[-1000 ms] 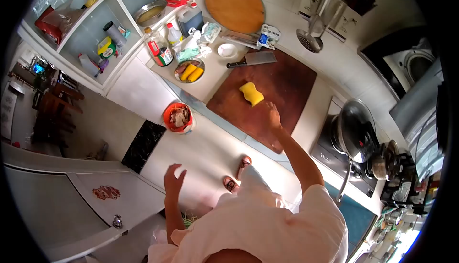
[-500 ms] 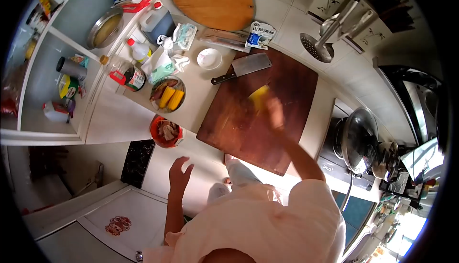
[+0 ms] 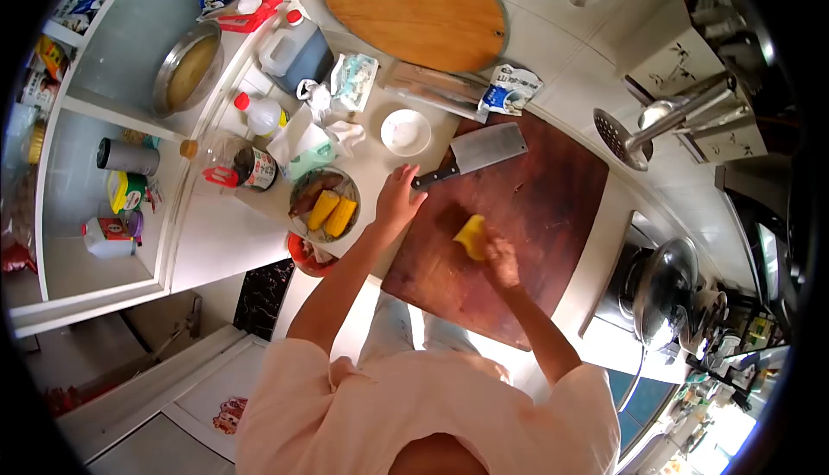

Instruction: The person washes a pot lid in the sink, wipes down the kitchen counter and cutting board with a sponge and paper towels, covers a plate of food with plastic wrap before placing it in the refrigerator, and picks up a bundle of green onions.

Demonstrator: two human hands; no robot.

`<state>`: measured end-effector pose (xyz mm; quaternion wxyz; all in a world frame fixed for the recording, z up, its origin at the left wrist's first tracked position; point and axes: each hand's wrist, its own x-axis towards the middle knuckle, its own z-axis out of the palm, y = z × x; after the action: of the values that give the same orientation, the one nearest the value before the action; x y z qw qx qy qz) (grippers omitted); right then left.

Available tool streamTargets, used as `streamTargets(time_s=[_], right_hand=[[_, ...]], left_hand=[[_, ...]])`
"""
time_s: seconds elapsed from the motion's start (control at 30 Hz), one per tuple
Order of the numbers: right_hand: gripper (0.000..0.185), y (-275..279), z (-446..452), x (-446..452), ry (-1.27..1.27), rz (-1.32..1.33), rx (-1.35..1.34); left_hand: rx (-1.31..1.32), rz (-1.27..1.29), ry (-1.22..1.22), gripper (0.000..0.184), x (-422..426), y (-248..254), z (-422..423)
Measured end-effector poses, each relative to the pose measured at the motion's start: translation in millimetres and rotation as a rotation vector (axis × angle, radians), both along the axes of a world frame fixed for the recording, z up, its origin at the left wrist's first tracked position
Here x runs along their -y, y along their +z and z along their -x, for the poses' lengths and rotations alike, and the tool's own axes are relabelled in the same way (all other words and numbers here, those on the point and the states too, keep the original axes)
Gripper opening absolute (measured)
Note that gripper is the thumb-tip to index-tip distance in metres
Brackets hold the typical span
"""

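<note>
A large dark red-brown cutting board point(image 3: 544, 190) lies on the counter. On it a yellow sponge point(image 3: 471, 237) is at the fingers of my right hand point(image 3: 501, 261), which is slightly blurred; the fingers are bent against the sponge's right side. My left hand point(image 3: 399, 201) is by the board's left edge, fingers apart, close to the black handle of a cleaver point(image 3: 490, 148). The cleaver lies flat across the board's upper left part. Left of that hand, a metal bowl point(image 3: 351, 231) holds yellow corn pieces point(image 3: 324, 210) and something brownish.
A small white bowl point(image 3: 406, 132), bottles and bags stand beyond my left hand. A round wooden board point(image 3: 414, 9) leans on the wall. On the right is a stove with a lidded pan point(image 3: 667, 289). Ladles hang at upper right. A red bin point(image 3: 304, 255) sits below the counter.
My left hand has risen from beside my body to the board's left edge near the cleaver handle. My right hand has reached the sponge, which has moved nearer to me on the board.
</note>
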<state>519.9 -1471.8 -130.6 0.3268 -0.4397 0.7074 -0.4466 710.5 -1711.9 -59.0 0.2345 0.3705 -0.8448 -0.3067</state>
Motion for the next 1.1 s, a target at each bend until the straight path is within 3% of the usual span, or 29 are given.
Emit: streamTargets(time_s=[0.03,0.07,0.1,0.13,0.17,0.23,0.27,0.3,0.37,0.47,0.57,0.7,0.8,0.83,0.93,1.1], right_hand=[[0.036,39,1,14,-0.175,0.119,0.360],[0.040,61,22,22,-0.168,0.137,-0.096],[0.048,48,40,25,-0.187,0.173,-0.838],[0.058,53,53,29,-0.277,0.147,-0.810],[0.062,56,57,30,-0.340,-0.069,-0.827],[0.061,29,51,30,-0.297,0.000,-0.860],[0.060,0,50,26,-0.154,0.123,-0.811],[0.059,20,33,25,-0.022,0.067,-0.832],[0.057,50,13,37,0.066,-0.141,-0.831],[0.053,96,7,63,-0.114,-0.081,-0.702],[0.051,103,17,99,-0.134,-0.088,-0.647],[0.045,109,8,160,0.099,-0.020,-0.716],[0.045,86,-5,188,0.293,-0.091,-0.824],[0.045,81,-7,192,0.298,-0.111,-0.836],[0.040,71,-3,185,0.306,-0.149,-0.940],[0.040,82,18,144,0.296,-0.260,-0.938]], left_hand=[[-0.010,0.027,0.066,0.061,17,-8,5],[-0.015,0.049,0.132,0.064,31,-15,7],[-0.020,0.072,0.197,0.067,43,-23,9],[-0.076,0.009,0.252,0.071,58,-35,8],[-0.068,0.035,0.325,0.071,72,-45,8],[-0.115,-0.243,0.467,0.070,92,-52,9],[-0.076,-0.232,0.483,0.069,107,-78,8],[-0.039,-0.220,0.500,0.067,120,-103,8],[-0.101,-0.266,0.503,0.056,131,-98,13],[-0.018,-0.234,0.492,0.039,141,-100,18],[-0.088,-0.336,0.431,0.030,150,-126,23],[-0.164,-0.425,0.395,0.026,137,-122,22],[-0.022,-0.368,0.343,0.028,138,-110,16],[0.069,-0.330,0.286,0.031,141,-99,13],[-0.074,-0.141,0.245,0.040,153,-66,10],[-0.227,-0.220,0.197,0.048,208,0,14]])
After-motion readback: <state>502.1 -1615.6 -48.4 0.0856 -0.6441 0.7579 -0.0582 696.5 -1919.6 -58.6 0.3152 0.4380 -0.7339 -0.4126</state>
